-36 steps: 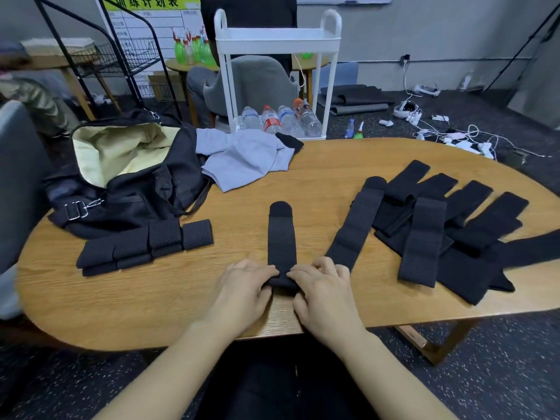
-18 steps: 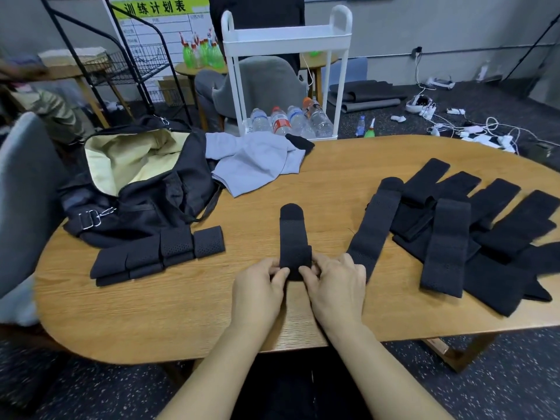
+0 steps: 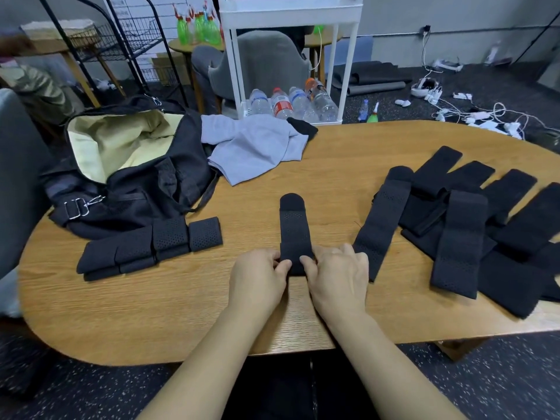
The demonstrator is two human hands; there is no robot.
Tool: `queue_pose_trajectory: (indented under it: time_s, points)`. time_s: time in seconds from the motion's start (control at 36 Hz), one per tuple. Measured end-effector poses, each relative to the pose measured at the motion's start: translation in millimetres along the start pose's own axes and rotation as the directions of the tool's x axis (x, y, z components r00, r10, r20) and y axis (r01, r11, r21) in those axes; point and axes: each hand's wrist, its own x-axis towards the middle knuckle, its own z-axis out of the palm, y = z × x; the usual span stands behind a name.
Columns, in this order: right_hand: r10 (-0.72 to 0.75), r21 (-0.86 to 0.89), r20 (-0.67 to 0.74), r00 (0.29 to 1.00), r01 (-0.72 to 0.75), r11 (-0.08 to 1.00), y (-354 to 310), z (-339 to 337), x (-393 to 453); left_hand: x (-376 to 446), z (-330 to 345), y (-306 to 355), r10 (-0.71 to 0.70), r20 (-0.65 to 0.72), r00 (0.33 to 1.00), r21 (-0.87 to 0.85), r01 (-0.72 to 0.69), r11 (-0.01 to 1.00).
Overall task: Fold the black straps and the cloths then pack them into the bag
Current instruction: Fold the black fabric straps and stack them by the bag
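Observation:
A black strap lies lengthwise in the middle of the wooden table, its near end folded over. My left hand and my right hand pinch that folded end from either side. Several folded straps lie in a row at the left. A pile of unfolded black straps spreads over the right of the table. The black bag stands open at the back left, showing a pale yellow lining. A grey cloth lies crumpled beside the bag.
A white trolley with several water bottles stands behind the table, and a grey chair behind that. Wire racks stand at the back left. Cables and chargers litter the floor at the right.
Both hands have rolled the strap's near end forward, away from me, so the flat part of the strap is shorter. The camera has moved closer to the table.

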Motion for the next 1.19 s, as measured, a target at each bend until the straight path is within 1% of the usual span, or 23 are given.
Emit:
queue_pose_trajectory:
  time_s: [0.11,0.17,0.22,0.28,0.33,0.42,0.5,0.56,0.64,0.78,0.83,0.92,0.97,1.03,1.08,1.14,1.19]
  points:
    - [-0.021,-0.016,-0.041,0.999,0.02,1.0,1.1,1.5,2.3,-0.1,-1.1,1.0,0.031,-0.02,0.999,0.081,-0.029,0.996]
    - [-0.071,-0.036,-0.066,0.995,0.069,0.997,1.1,1.9,1.2,-1.7,0.6,0.2,0.074,-0.047,0.996,0.114,-0.068,0.991]
    - [-0.122,-0.043,-0.093,0.988,0.119,0.992,1.6,3.1,-0.3,-4.7,4.2,-2.8,0.107,-0.048,0.993,0.103,-0.102,0.989]
    - [-0.135,-0.039,-0.108,0.985,0.131,0.991,3.1,5.1,-0.9,-6.5,8.0,-6.7,0.178,-0.048,0.983,0.095,-0.173,0.98]
    - [-0.143,-0.025,-0.11,0.984,0.141,0.99,5.4,6.7,-0.6,-6.3,10.0,-10.1,0.237,-0.036,0.971,0.136,-0.23,0.964]
    - [-0.181,-0.012,-0.091,0.979,0.181,0.983,8.1,6.2,1.1,-5.5,7.5,-11.3,0.267,0.039,0.963,0.194,-0.269,0.943]
    - [-0.246,-0.026,-0.061,0.967,0.244,0.969,9.4,5.0,3.7,-4.8,0.2,-12.3,0.298,0.104,0.949,0.191,-0.313,0.93]
    - [-0.29,-0.033,-0.044,0.956,0.289,0.957,10.4,2.9,2.7,-5.1,-5.7,-14.5,0.312,0.175,0.934,0.184,-0.342,0.921]
    - [-0.316,-0.014,0.005,0.949,0.316,0.949,12.4,-4.8,-6.0,-8.5,-13.2,-18.8,0.341,0.259,0.904,0.189,-0.394,0.9]
    - [-0.305,0.087,0.068,0.95,0.299,0.95,17.1,-21.2,-29.0,-22.4,-22.5,-22.6,0.396,0.273,0.877,0.182,-0.451,0.874]
    - [-0.29,0.151,0.095,0.952,0.274,0.95,20.4,-26.2,-36.2,-29.9,-23.7,-25.3,0.414,0.264,0.871,0.151,-0.461,0.874]
    - [-0.269,0.259,0.159,0.95,0.222,0.94,26.2,-31.9,-44.6,-38.8,-24.0,-27.2,0.398,0.226,0.889,0.041,-0.417,0.908]
    - [-0.243,0.288,0.163,0.956,0.19,0.939,27.3,-32.1,-46.6,-42.1,-24.0,-25.3,0.353,0.191,0.916,-0.046,-0.351,0.935]
    - [-0.166,0.325,0.134,0.977,0.115,0.939,25.0,-29.5,-45.0,-42.9,-23.1,-20.4,0.279,0.16,0.947,-0.107,-0.264,0.959]
    - [-0.057,0.359,0.114,0.992,0.012,0.933,20.8,-25.1,-39.6,-41.0,-20.0,-15.3,0.21,0.139,0.968,-0.115,-0.195,0.974]
    - [0.01,0.339,0.119,0.993,-0.05,0.94,15.7,-20.9,-33.3,-37.1,-14.3,-12.0,0.158,0.088,0.983,-0.121,-0.147,0.982]
    - [0.069,0.32,0.11,0.992,-0.101,0.942,11.1,-17.5,-28.4,-33.2,-8.9,-8.6,0.099,0.03,0.995,-0.166,-0.092,0.982]
